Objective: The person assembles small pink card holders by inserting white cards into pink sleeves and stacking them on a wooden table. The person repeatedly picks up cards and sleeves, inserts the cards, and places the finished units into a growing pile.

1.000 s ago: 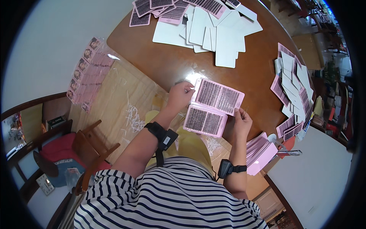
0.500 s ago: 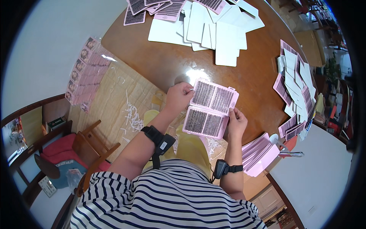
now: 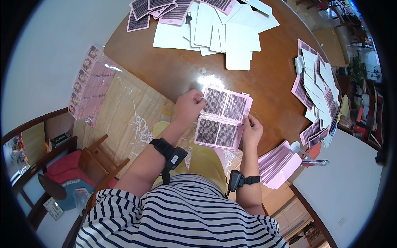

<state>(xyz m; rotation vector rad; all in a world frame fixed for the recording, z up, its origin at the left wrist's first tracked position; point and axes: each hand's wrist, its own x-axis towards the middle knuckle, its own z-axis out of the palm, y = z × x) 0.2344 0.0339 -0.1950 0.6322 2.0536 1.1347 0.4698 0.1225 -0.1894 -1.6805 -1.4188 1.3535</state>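
An open pink eyelash case (image 3: 241,145) lies spread before me over the table's near edge, both halves filled with rows of dark lash clusters. At the upper half's left edge, my left hand (image 3: 189,105) is closed, its fingertips pinched against the rim; the exact contact is partly hidden. My right hand (image 3: 252,131) pinches the right side by the fold between thumb and fingers. Beyond the case, white-backed cards (image 3: 237,47) lie in an overlapping heap, with pink-edged lash cards (image 3: 175,14) at their left.
More cards (image 3: 314,82) pile up along the brown table's (image 3: 273,87) right side. Below them stands a row of pink cases (image 3: 279,165) near a metal-handled object (image 3: 314,163). Packaged pink boxes (image 3: 89,82) are at the left. White paper strips (image 3: 142,131) litter the floor beside a wooden chair (image 3: 93,157).
The whole view has shifted slightly, so table and case sit a little further left. Both hands stay at the case; the left fingers have drawn slightly back from its corner.
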